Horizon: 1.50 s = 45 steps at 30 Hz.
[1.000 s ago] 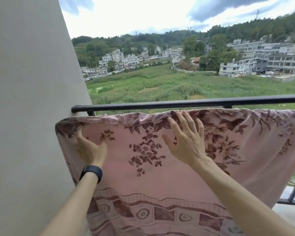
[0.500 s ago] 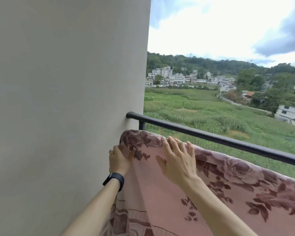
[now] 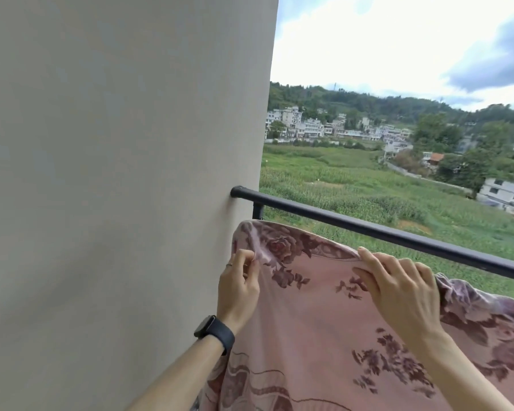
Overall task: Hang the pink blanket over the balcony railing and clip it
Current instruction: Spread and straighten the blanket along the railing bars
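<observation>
The blanket (image 3: pixel 309 321) is being straightened near the railing's (image 3: pixel 398 236) wall end, its corner pinched by the left hand (image 3: pixel 238 289), its top gripped by the right hand (image 3: pixel 398 289). Clips, unseen, are needed next.

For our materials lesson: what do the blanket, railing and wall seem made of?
Pink blanket: soft woven or fleece fabric, matt, rose-printed; it drapes and creases. Railing: probably metal tube, black satin paint, faint sheen. Wall: seemingly painted plaster, smooth, matt beige.

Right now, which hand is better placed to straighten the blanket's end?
Probably left: the left hand pinches the pink blanket at its wall-side end; the right hand holds it farther along.
</observation>
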### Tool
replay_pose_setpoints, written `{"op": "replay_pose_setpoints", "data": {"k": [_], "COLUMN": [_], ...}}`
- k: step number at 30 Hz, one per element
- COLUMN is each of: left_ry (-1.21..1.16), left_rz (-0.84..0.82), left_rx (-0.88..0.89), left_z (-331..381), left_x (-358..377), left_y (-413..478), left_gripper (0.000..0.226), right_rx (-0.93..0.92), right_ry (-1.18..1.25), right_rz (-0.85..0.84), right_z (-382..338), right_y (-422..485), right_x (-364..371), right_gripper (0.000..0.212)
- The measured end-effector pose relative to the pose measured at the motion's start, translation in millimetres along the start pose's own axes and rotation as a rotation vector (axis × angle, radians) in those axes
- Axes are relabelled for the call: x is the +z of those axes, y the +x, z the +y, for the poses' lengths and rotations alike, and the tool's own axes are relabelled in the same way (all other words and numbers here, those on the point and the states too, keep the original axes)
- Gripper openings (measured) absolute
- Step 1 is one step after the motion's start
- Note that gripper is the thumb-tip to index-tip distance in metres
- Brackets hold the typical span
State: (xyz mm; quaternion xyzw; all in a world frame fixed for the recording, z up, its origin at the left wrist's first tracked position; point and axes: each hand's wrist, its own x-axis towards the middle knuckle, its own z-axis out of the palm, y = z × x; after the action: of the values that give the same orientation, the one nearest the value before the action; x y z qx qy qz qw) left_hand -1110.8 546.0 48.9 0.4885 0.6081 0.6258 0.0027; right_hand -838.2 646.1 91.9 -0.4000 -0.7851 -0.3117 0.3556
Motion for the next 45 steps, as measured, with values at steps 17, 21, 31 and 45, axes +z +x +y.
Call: {"op": "replay_pose_setpoints", "data": {"k": [17, 21, 31, 45], "left_ry": [0.156, 0.304, 0.647, 0.193], "left_rz": [-0.262, -0.159, -0.254, -0.197], "left_rx": [0.092, 0.085, 0.001, -0.120], "left_z": [49, 45, -10, -84], "left_x": [38, 37, -12, -112], "left_y": [-12, -8, 93, 137], "left_gripper": [0.007, 0.018, 0.047, 0.026], "right_rx": [0.251, 0.329, 0.663, 0.258], "right_ry": [-0.098, -0.079, -0.067, 0.177], "right_rz": [-0.134, -0.228, -0.245, -0.417], "right_z": [83, 94, 79, -198], "right_y": [-72, -72, -57, 72], "right_x": [-62, -74, -65, 10], "right_gripper": [0.052, 0.051, 0.059, 0.044]}}
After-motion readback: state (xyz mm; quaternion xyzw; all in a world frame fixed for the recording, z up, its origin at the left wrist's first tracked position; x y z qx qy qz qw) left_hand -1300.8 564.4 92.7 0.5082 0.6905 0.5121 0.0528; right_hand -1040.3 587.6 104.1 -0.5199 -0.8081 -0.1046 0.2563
